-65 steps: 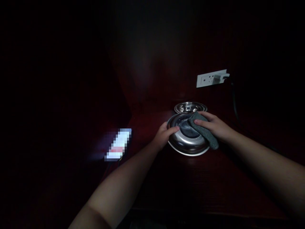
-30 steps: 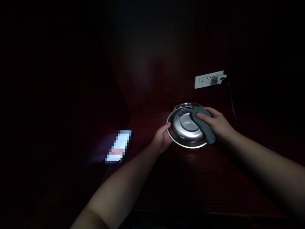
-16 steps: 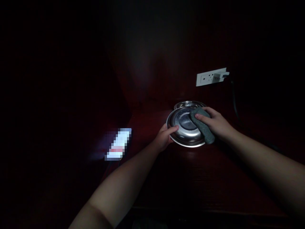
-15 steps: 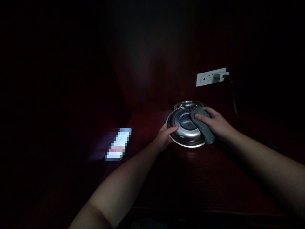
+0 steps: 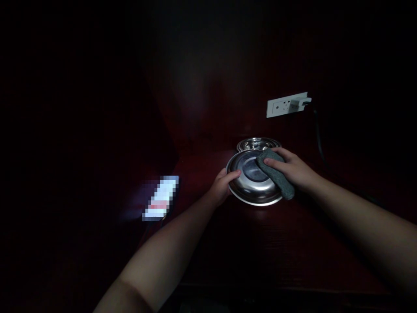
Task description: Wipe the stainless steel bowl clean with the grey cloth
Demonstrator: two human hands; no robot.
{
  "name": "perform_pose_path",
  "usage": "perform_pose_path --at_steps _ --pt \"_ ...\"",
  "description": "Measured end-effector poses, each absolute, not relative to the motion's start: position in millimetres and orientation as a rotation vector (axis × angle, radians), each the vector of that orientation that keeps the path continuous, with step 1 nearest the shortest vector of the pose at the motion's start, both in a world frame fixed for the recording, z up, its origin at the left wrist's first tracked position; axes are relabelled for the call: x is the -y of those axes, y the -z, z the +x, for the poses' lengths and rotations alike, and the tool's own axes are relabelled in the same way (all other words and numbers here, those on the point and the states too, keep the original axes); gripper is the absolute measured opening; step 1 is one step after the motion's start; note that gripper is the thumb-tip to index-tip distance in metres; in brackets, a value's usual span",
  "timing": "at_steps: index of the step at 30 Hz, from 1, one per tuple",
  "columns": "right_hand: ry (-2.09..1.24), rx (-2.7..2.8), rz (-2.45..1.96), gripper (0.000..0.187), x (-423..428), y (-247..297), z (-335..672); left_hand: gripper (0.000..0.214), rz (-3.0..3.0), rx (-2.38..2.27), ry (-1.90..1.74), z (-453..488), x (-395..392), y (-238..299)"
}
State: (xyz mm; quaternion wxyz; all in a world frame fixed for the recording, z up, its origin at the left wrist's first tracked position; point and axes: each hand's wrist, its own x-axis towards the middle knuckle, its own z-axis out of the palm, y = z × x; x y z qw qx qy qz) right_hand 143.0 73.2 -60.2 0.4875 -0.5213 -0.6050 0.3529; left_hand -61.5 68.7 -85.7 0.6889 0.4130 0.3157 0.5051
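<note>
A shiny metal bowl (image 5: 257,187) is tilted so its underside faces me. My left hand (image 5: 224,184) grips its left rim, thumb on the outer wall and fingers hidden behind. My right hand (image 5: 291,167) is closed on a grey-green cloth (image 5: 276,174), folded thick and pressed against the bowl's right side. Behind the bowl, further back on the dark red table (image 5: 260,243), stand other metal dishes (image 5: 250,142), partly covered by the bowl; how many I cannot tell.
A white wall socket (image 5: 276,108) with a plug in it is at the back right, and a dark cable (image 5: 318,134) hangs down from it. To the left lies a lit phone (image 5: 162,198), its screen blurred out. The surroundings are very dark.
The bowl has dipped slightly lower and toward me, with both hands keeping their hold. The cloth has shifted a little left and down along with it.
</note>
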Motion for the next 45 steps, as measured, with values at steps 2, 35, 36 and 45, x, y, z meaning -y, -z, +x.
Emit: perform_pose_path --at_steps 2,35,36,45 --pt "-0.865 1.478 -1.263 0.049 -74.1 61.1 143.9 0.041 0.93 -0.705 -1.121 -61.5 -68.3 85.2" --pt "-0.909 1.493 -1.243 0.048 -75.1 61.5 144.4 0.032 0.924 -0.704 -1.119 -62.3 -71.8 87.7" --pt "-0.908 1.495 -1.244 0.048 -74.9 61.6 144.4 0.032 0.923 -0.706 -1.118 -62.3 -71.4 87.4" --pt "-0.911 1.506 -1.244 0.047 -74.6 60.9 144.3 0.031 0.912 -0.712 -1.118 -61.8 -71.0 85.9"
